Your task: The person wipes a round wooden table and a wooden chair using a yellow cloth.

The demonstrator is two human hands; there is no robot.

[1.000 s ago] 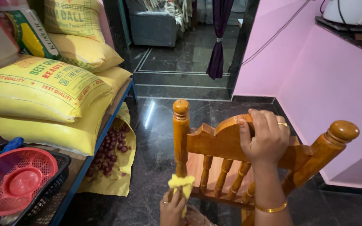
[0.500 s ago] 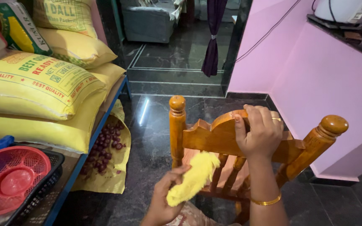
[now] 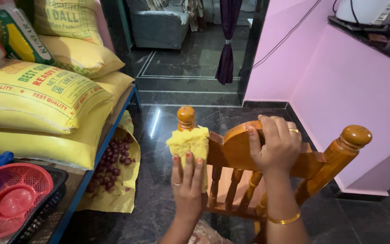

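A polished wooden chair (image 3: pixel 321 165) with turned posts stands in front of me on the dark floor. My left hand (image 3: pixel 188 180) presses a yellow cloth (image 3: pixel 189 141) flat against the chair's left post (image 3: pixel 186 117), just below its round knob. My right hand (image 3: pixel 277 145) grips the carved top rail of the chair's back, fingers curled over it. A gold bangle sits on my right wrist. The chair's seat is mostly hidden behind my arms.
Yellow sacks (image 3: pixel 37 97) lie stacked on a blue-edged bench (image 3: pixel 96 158) at left, with a red basket (image 3: pixel 12 196) in a black crate. Dark red fruits (image 3: pixel 113 169) lie on a yellow sack on the floor. Pink walls (image 3: pixel 348 86) close the right side; a doorway with a purple curtain (image 3: pixel 226 45) opens ahead.
My left hand has risen with the yellow cloth from the bottom of the left post to its top. My right hand has kept its hold on the top rail.
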